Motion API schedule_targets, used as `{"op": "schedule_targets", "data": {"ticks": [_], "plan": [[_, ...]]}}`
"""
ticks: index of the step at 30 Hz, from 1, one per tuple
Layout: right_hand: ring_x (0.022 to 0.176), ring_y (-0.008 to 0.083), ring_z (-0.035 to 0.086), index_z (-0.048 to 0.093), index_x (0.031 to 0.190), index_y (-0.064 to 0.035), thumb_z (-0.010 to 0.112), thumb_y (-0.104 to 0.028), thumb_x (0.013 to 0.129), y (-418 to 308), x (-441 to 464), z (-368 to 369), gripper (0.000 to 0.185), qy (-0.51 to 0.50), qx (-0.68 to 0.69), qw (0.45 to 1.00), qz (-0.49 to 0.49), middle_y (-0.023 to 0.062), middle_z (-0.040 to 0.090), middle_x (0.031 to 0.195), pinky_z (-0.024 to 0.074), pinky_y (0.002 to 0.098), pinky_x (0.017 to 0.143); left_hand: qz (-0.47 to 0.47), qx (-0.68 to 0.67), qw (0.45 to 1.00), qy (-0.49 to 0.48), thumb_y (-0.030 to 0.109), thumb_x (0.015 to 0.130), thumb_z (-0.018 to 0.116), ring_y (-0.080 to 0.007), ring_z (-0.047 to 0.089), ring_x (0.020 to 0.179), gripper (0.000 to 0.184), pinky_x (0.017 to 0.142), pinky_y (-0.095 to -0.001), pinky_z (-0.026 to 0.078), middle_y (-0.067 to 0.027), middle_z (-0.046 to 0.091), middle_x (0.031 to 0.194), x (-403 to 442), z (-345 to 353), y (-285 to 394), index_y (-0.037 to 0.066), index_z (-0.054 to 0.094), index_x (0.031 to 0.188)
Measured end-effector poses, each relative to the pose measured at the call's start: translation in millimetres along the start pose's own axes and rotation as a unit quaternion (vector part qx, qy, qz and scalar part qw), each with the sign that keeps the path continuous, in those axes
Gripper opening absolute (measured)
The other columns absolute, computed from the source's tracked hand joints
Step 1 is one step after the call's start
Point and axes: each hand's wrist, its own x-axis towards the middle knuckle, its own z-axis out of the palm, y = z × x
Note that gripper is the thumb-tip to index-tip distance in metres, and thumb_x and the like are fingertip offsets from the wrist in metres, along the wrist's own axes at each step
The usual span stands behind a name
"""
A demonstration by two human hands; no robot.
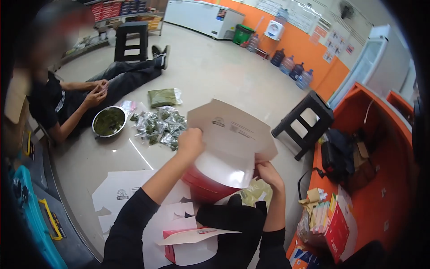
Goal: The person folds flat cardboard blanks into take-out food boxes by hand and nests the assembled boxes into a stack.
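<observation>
Cardboard sheet (224,163) bends between left hand (191,143) and right hand (269,174), printed flap (233,123) forward.

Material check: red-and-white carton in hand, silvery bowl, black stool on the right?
Red-and-white carton: likely coated paperboard; thin, bent, printed sheet with a glossy sheen inside.
Silvery bowl: probably polished stainless steel; bright, shiny rim, though exact metal can't be told.
Black stool: looks like moulded plastic, satin finish; rounded cut-out openings.

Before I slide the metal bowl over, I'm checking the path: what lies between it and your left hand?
In the head view, a cluster of clear bags with green contents lies between the metal bowl and the left hand.
</observation>
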Motion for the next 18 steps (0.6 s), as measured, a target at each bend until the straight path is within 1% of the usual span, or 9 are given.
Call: {"op": "schedule_targets", "data": {"ticks": [1,2,4,5,6,8,11,14,18], "plan": [[0.066,0.0207,0.062,0.060,0.092,0.0057,0.041,-0.015,0.086,1,-5,2,0.029,-0.011,-0.017,0.998,-0.055,0.0116,0.063,0.077,0.0494,0.0328,0.060,0.007,0.043,0.998,0.044,0.010,0.072,0.061,-0.0367,0.063,0.081,0.013,0.070,-0.0440,0.051,-0.0216,0.064,0.081,6,8,-1,-0.001,0.065,0.077],[0.066,0.0207,0.062,0.060,0.092,0.0057,0.041,-0.015,0.086,11,-2,2,0.029,-0.005,-0.007,0.998,-0.054,0.0116,0.063,0.077,0.0494,0.0328,0.060,0.016,0.050,0.998,0.040,0.010,0.072,0.061,-0.0367,0.063,0.081,0.013,0.070,-0.0440,0.051,-0.0216,0.064,0.081,7,7,3,-0.001,0.065,0.077],[0.068,0.0203,0.063,0.059,0.093,0.0071,0.042,-0.005,0.079,30,7,6,0.025,0.014,-0.014,0.995,-0.099,0.0134,0.063,0.074,0.0508,0.0341,0.064,-0.003,0.075,0.996,0.037,0.001,0.068,0.056,-0.0369,0.063,0.080,0.014,0.069,-0.0436,0.052,-0.0217,0.064,0.083,7,5,8,-0.001,0.065,0.078],[0.071,0.0254,0.065,0.060,0.094,0.0061,0.046,-0.009,0.079,34,8,7,0.026,0.038,-0.065,0.994,-0.084,0.0192,0.063,0.074,0.0507,0.0365,0.066,-0.003,0.086,0.996,0.031,0.001,0.068,0.057,-0.0369,0.063,0.081,0.015,0.070,-0.0435,0.051,-0.0217,0.064,0.084,8,4,9,-0.002,0.065,0.080],[0.071,0.0254,0.065,0.060,0.094,0.0061,0.046,-0.009,0.079,36,9,9,0.026,0.039,-0.056,0.994,-0.082,0.0192,0.063,0.074,0.0507,0.0365,0.066,0.001,0.094,0.995,0.027,0.001,0.068,0.057,-0.0369,0.063,0.081,0.015,0.070,-0.0435,0.051,-0.0217,0.064,0.084,10,3,9,-0.002,0.065,0.080],[0.075,0.0333,0.063,0.061,0.094,0.0047,0.048,-0.013,0.078,32,7,17,0.026,0.120,-0.168,0.974,-0.087,0.0238,0.063,0.080,0.0500,0.0410,0.070,-0.007,0.089,0.996,-0.007,0.007,0.066,0.056,-0.0366,0.060,0.084,0.021,0.075,-0.0437,0.048,-0.0220,0.062,0.087,14,1,8,0.001,0.064,0.084],[0.078,0.0392,0.061,0.062,0.089,0.0016,0.051,-0.017,0.078,17,-5,26,0.024,0.195,-0.247,0.943,-0.106,0.0237,0.062,0.081,0.0483,0.0464,0.072,0.008,0.101,0.995,-0.016,0.010,0.065,0.058,-0.0357,0.060,0.087,0.023,0.074,-0.0423,0.048,-0.0225,0.062,0.089,19,-1,6,0.000,0.064,0.085],[0.078,0.0385,0.061,0.061,0.085,-0.0018,0.051,-0.017,0.078,13,-8,35,0.020,0.222,-0.303,0.923,-0.079,0.0210,0.063,0.080,0.0479,0.0474,0.071,0.006,0.110,0.992,-0.061,0.016,0.064,0.061,-0.0346,0.060,0.089,0.028,0.075,-0.0405,0.049,-0.0230,0.061,0.092,24,-7,8,-0.001,0.064,0.087],[0.078,0.0383,0.061,0.061,0.084,-0.0038,0.051,-0.017,0.078,23,-6,39,0.018,0.260,-0.292,0.915,-0.102,0.0199,0.063,0.080,0.0479,0.0477,0.070,-0.014,0.125,0.990,-0.064,0.020,0.064,0.062,-0.0338,0.060,0.089,0.032,0.075,-0.0393,0.049,-0.0229,0.061,0.093,20,-6,13,-0.001,0.063,0.089]]}}
